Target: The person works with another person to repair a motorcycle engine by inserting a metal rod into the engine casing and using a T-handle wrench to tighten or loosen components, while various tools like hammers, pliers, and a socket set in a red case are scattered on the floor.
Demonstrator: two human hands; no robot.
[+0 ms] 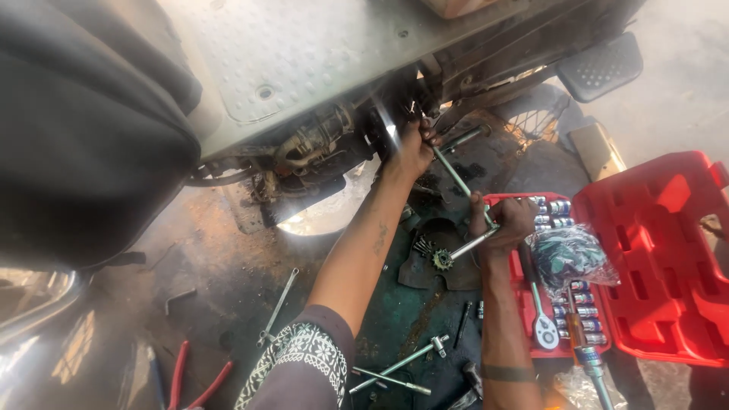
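Fingers of the right hand (507, 222) wrap the long T-bar wrench (463, 184) by its crossbar, giving leverage beside the open red socket case (668, 304). Farther up, the left hand (414, 148) closes around the wrench's tip, steadying it on a fitting under the vehicle's grimy underside (319, 144).

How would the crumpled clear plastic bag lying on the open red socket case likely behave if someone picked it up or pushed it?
The plastic bag looks thin and creased, so it would probably flop and crumple rather than hold shape. It likely weighs little, though dark contents inside may add some. Resting loosely on the red socket case, it would probably slide off with a light push.
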